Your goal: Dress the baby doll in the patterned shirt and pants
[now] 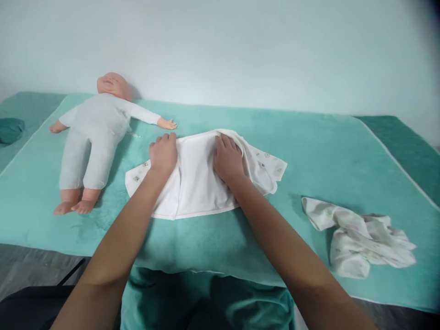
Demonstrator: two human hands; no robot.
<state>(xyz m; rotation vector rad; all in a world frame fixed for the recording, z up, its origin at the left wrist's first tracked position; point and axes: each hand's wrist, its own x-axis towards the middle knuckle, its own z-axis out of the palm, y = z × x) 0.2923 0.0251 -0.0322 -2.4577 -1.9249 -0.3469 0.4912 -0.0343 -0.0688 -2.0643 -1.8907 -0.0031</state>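
The white garment [195, 178] lies spread at the centre of the frame, its plain side mostly uppermost, with printed patches showing at both sides. The left hand [163, 151] is curled at its upper left corner; the right hand [228, 158] has bent fingers at the folded upper right edge. Fingertips are partly hidden on both, so whether either pinches cloth cannot be told. Nearest obstruction: the doll [98, 117], face up at upper left in a pale suit, one arm reaching toward the left hand — near it, just above in the frame. A crumpled printed cloth [364, 233] sits at lower right, well apart from the garment and beside the right forearm. The desk [326, 151] wears a green cover, which extends between garment and crumpled cloth and on to the right. Its far edge meets a pale wall [220, 55]; its near edge crosses the lower frame, with grey floor [30, 263] and a dark object [34, 307] beyond at lower left. A darker green section [402, 142] lies past a pale seam at right.
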